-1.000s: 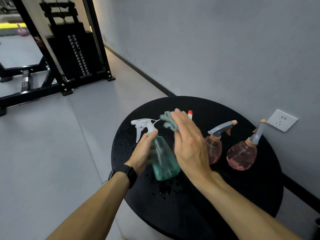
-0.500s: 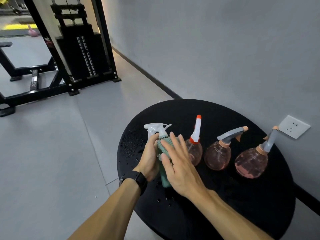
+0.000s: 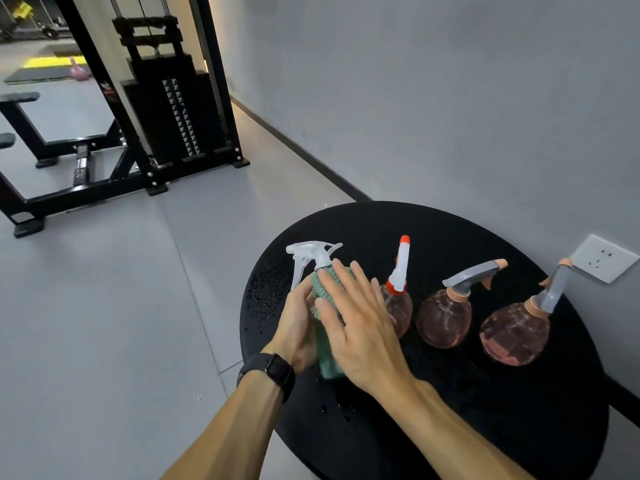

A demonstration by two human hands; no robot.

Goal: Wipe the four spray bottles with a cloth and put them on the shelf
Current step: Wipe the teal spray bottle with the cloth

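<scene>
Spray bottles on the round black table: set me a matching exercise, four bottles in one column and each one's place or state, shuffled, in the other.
Things:
1. green bottle
2. bottle with the red-tipped white sprayer
3. pink bottle with the level grey trigger
4. pink bottle with the upright grey trigger

Places or states:
A. nearest the wall socket
B. held by the left hand while the right hand presses a cloth on it
C. third from the left
D. just right of the hands, partly hidden by the right hand

Pairs: 1-B, 2-D, 3-C, 4-A
</scene>
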